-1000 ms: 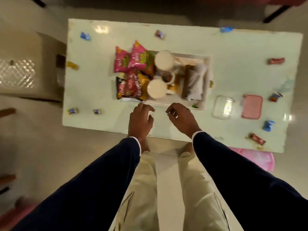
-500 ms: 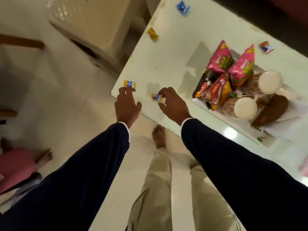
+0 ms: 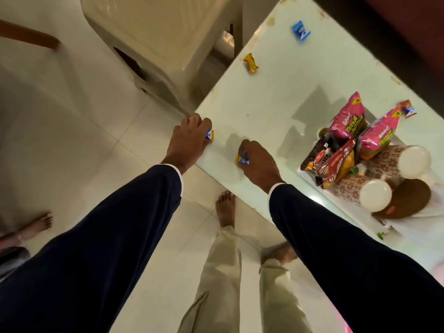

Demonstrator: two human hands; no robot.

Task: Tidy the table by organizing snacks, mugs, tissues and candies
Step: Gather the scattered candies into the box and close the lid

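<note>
At the near left corner of the pale table (image 3: pixel 276 97), my left hand (image 3: pixel 187 140) closes its fingers on a small blue-and-yellow candy (image 3: pixel 209 135). My right hand (image 3: pixel 258 162) pinches a second blue-and-yellow candy (image 3: pixel 241 159) just above the tabletop. A white tray (image 3: pixel 408 224) at the right holds pink snack packets (image 3: pixel 348 118), red and dark packets (image 3: pixel 334 162) and two patterned mugs (image 3: pixel 374 195) lying on their sides. Loose candies stay on the table: a gold one (image 3: pixel 250 62), a blue one (image 3: pixel 300 30) and a red-and-blue one (image 3: pixel 408 109).
A cream plastic stool (image 3: pixel 156 32) stands on the tiled floor close to the table's left edge. Another person's bare foot (image 3: pixel 39 223) shows at the far left. My own feet (image 3: pixel 225 210) stand beside the table's near edge.
The view swung from the tray to the table's left corner. Both hands travelled left to the two small candies and closed on them; half a second ago the candies lay just beyond my fingertips.
</note>
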